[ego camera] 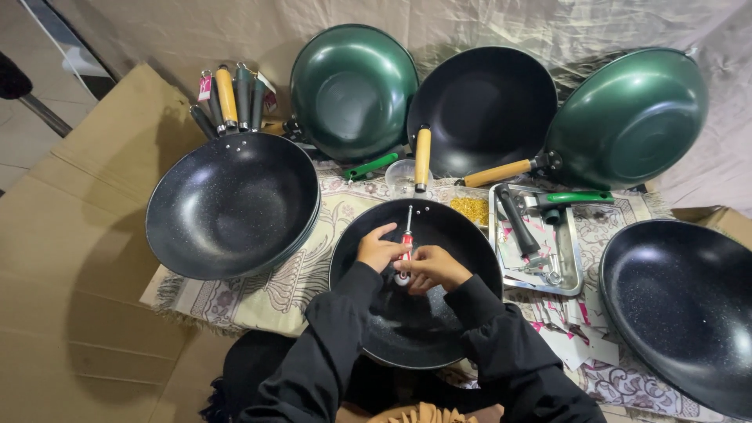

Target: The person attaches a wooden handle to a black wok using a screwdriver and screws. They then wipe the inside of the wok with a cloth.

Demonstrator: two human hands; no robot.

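Head view: screwdriver point(406, 237) held between left hand point(379, 251) and right hand point(435, 268).

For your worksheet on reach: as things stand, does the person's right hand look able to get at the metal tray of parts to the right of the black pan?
Probably yes. The right hand rests inside the black pan on a screwdriver, and the metal tray lies just beyond the pan's right rim with nothing between. The hand would have to let go of the screwdriver first.
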